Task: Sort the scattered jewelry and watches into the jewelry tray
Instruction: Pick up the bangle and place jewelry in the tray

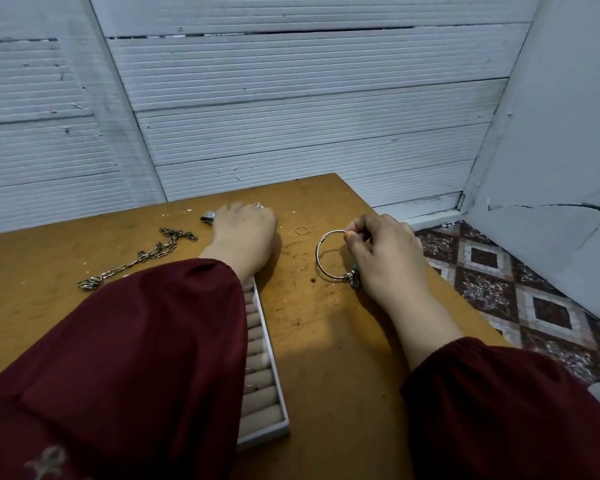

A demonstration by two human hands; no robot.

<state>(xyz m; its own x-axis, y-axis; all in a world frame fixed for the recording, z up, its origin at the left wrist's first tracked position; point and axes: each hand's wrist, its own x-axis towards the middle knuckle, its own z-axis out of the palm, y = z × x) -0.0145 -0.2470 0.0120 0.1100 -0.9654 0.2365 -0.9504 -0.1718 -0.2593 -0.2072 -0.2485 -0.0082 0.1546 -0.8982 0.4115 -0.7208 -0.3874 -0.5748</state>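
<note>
My right hand [385, 251] pinches a silver bangle [321, 258] with a small charm, lifting its top edge off the wooden table. At the far side my left hand [245, 232] lies over a metal watch [208, 216], whose band ends stick out on both sides; the fingers are hidden, so the grip is unclear. A thin gold ring [301, 230] lies between the hands. To the left a silver chain necklace [142, 256] lies stretched out. The white jewelry tray [274, 375] with beige ring rolls sits near me, mostly hidden under my left sleeve.
The wooden table [326, 341] ends close behind the hands against a white slatted wall. Its right edge drops to a patterned tiled floor [520, 292]. Bare tabletop lies between the tray and my right arm.
</note>
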